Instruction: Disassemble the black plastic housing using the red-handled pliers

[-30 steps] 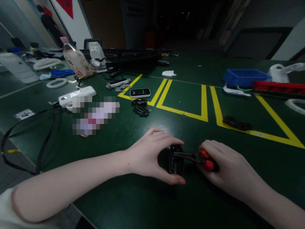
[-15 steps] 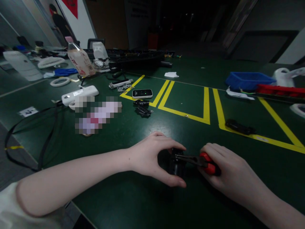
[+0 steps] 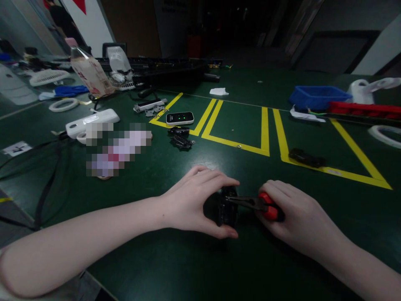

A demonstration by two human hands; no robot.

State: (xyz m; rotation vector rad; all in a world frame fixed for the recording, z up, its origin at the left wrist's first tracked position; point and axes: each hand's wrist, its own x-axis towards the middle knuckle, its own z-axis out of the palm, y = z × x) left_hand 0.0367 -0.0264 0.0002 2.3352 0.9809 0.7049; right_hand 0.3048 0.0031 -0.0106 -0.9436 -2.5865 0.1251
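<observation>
1. One glossy dark-green table (image 3: pixel 150 259); one blue rectangular plastic bin (image 3: pixel 318 100) at its far right
2. Two hands: left hand (image 3: pixel 191 200) curved like a C, thumb nearest the wearer, gripping one small black part (image 3: pixel 228 209) above the table; right hand (image 3: pixel 291 209) fisted around pliers
3. One pair of red-handled, dark metal pliers (image 3: pixel 268 206); its tips meet the part

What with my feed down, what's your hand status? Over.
Left hand holding black part. Right hand gripping red-handled pliers, tips at part. Loose black pieces beyond left hand.
</observation>
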